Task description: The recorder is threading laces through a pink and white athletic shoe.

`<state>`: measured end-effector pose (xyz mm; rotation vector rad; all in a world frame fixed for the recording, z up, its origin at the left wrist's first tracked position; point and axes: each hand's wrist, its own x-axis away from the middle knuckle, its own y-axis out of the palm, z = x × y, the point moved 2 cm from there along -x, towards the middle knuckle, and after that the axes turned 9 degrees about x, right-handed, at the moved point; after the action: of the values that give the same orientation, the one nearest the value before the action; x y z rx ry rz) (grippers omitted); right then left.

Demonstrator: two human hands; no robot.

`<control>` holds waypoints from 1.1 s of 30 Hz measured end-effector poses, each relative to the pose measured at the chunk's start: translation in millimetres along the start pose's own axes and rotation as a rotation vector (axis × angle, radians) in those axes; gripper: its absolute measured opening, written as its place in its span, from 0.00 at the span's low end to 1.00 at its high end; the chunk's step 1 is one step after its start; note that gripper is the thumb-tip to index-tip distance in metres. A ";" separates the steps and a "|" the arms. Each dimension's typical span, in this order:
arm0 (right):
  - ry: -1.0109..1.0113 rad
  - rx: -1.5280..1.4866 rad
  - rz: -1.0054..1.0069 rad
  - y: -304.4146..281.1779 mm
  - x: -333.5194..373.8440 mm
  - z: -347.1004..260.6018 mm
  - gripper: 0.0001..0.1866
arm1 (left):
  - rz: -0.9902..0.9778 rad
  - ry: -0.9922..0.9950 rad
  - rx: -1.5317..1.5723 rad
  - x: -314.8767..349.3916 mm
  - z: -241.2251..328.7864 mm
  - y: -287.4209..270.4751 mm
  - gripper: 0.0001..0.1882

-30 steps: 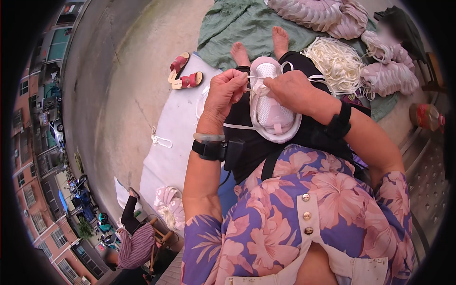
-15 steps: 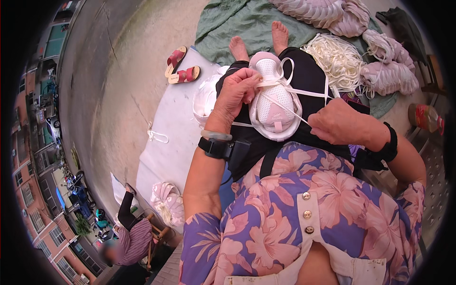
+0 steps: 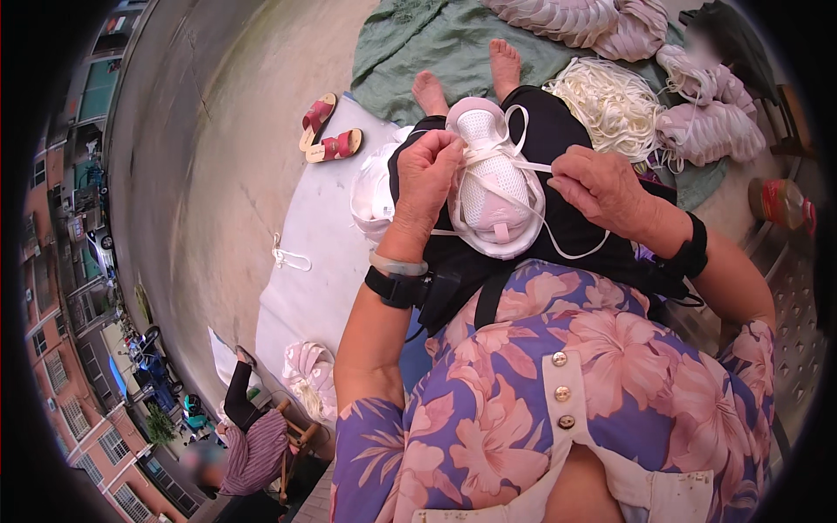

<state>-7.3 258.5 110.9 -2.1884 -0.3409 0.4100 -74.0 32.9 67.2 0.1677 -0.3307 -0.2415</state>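
Observation:
A white and pale pink shoe upper (image 3: 503, 199) of mesh lies on my lap over black trousers (image 3: 562, 131), with white laces crossing its middle. At its left edge, my left hand (image 3: 429, 179) is closed, finger and thumb pinched on a lace beside the crossing. My right hand (image 3: 603, 190), off to the right, grips the white shoelace (image 3: 534, 166) and holds it taut from the shoe. One lace loop stands up near the upper's far end. Another lace end curves loosely over the trousers below my right hand.
Loose white laces (image 3: 606, 112) lie heaped at the far right, beside bundled pink-white uppers (image 3: 711, 138) on green cloth (image 3: 392, 65). Red sandals (image 3: 338, 146) rest by a pale sheet (image 3: 318, 218) at left. A bottle (image 3: 774, 205) stands right; a seated person (image 3: 257, 449) is lower left.
My right hand has let go of the lower lace, which now hangs slack, and has moved up to grip the lace at the shoe's right side. My left hand stays near the crossing.

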 end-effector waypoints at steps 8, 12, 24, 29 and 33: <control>0.202 0.044 -0.241 24.4 -20.4 1.3 0.14 | -0.033 0.047 -0.172 0.1 -10.7 -3.9 0.04; 0.207 -0.004 -0.240 21.0 -18.3 5.6 0.11 | -0.083 0.351 -0.653 7.7 -3.4 4.0 0.04; -0.380 -0.444 -0.657 -14.9 -5.1 -71.1 0.10 | -0.100 0.531 -0.725 14.6 -4.8 9.5 0.06; -0.436 -0.913 -0.785 -56.8 -16.1 -82.6 0.14 | -0.070 0.548 -0.687 13.1 -8.9 8.2 0.07; -0.326 -1.099 -0.795 -57.8 -13.2 -76.0 0.17 | -0.059 0.520 -0.681 10.9 -9.8 8.7 0.07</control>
<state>5.9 233.8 203.2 -2.6902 -1.8932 0.1023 -58.8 39.5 63.1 -0.4298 0.2820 -0.3456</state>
